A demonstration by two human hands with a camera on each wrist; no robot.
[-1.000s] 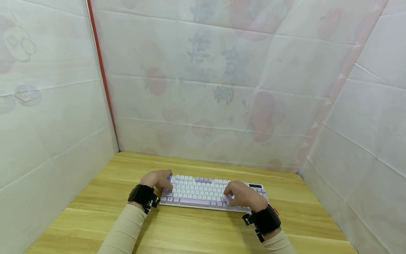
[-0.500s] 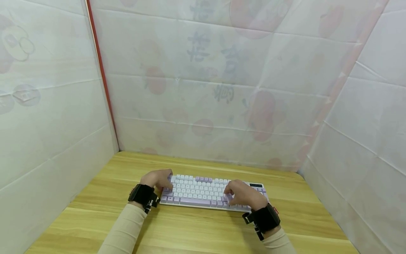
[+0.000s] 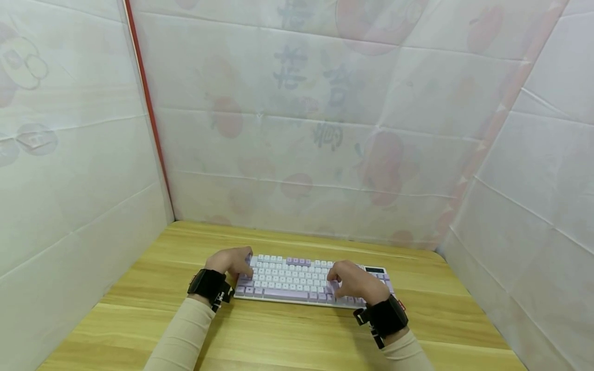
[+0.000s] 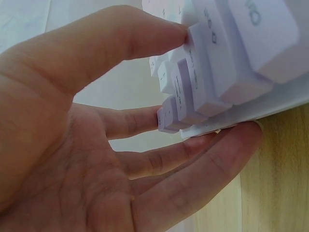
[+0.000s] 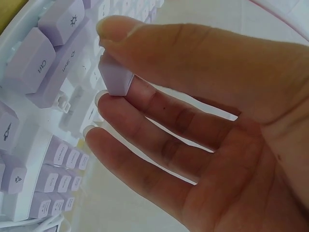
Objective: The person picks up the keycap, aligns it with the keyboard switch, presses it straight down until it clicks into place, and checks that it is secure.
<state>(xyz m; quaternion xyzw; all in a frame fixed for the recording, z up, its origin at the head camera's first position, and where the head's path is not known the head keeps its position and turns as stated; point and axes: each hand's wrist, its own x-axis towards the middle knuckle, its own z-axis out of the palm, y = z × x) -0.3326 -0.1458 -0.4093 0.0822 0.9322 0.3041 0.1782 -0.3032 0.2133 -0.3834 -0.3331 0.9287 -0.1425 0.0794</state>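
Note:
A white and lilac keyboard (image 3: pixel 283 281) lies on the wooden table. My left hand (image 3: pixel 230 262) grips its left end: in the left wrist view the thumb (image 4: pixel 159 36) presses a lilac key on top, and fingers reach along the lower edge of the case (image 4: pixel 203 128). Toward the keyboard's right side, my right hand (image 3: pixel 356 282) pinches a lilac keycap (image 5: pixel 116 75) between thumb and fingers. Close beside that keycap, a gap in the keys shows a bare white switch part (image 5: pixel 63 101), next to the Shift key (image 5: pixel 65 70).
White sheeting with faint red prints (image 3: pixel 297 154) walls off the back and both sides of the table (image 3: pixel 278 335). A red strip (image 3: pixel 147 98) runs up the left corner. A pale cable (image 5: pixel 41 224) lies at the keyboard in the right wrist view.
My right hand has risen very slightly with the keycap in its fingers. The left hand and the keyboard hold nearly the same place.

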